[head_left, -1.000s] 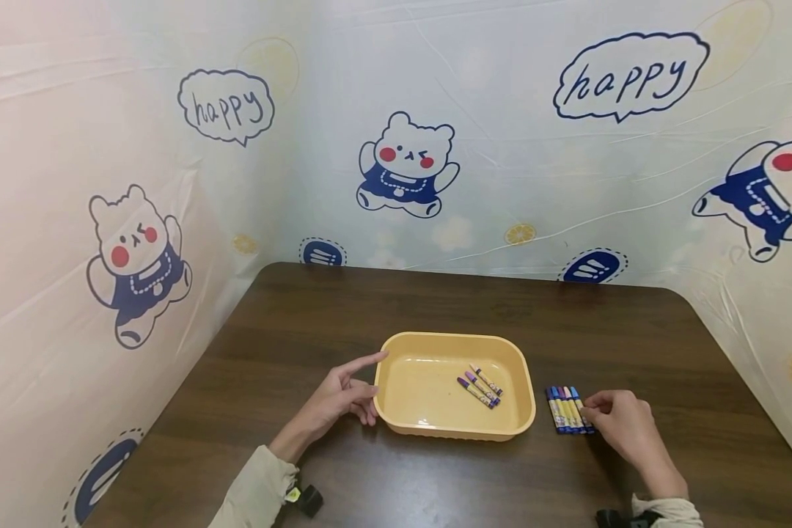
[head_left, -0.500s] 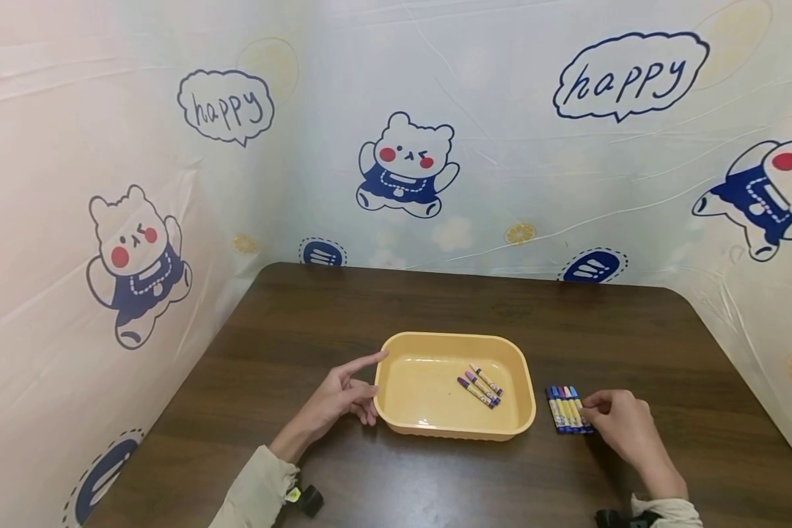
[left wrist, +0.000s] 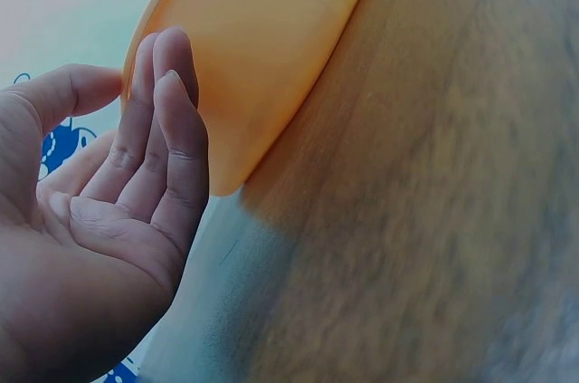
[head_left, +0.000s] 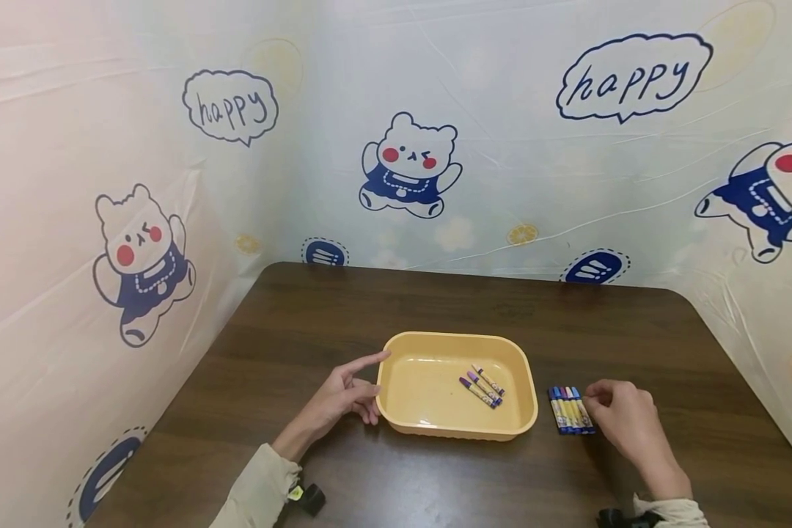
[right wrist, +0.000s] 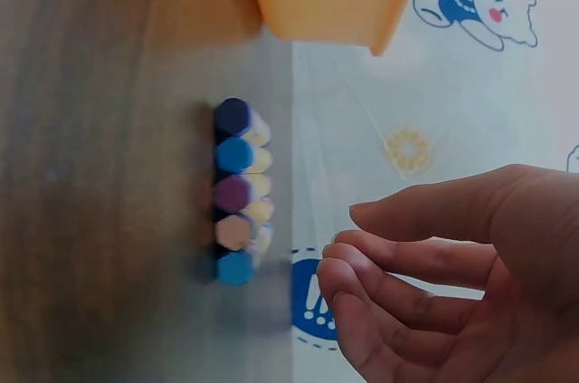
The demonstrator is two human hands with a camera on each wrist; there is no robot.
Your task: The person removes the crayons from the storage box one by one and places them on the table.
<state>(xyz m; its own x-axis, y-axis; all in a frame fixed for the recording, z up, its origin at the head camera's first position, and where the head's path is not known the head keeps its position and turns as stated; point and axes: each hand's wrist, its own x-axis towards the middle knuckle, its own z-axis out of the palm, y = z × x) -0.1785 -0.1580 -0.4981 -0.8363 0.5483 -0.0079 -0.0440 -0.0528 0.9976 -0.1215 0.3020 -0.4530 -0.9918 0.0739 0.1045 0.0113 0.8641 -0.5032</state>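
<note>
My left hand (head_left: 343, 400) rests open against the yellow tray's (head_left: 405, 425) left rim, holding nothing. My right hand (head_left: 617, 418), fingers loosely curled and empty, sits just beside the row of markers (head_left: 570, 409) on the table (head_left: 435, 301), right of the tray.

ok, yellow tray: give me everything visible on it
The yellow tray is a shallow rectangular tub with rounded corners and a rolled rim, plastic by its look, with a smooth, slightly glossy floor. It sits flat and upright on the dark wooden table, near the front edge. Three crayons lie slantwise side by side on its floor, right of centre. The left hand rests against its left wall, fingers straight. The right hand is clear of it.
</note>
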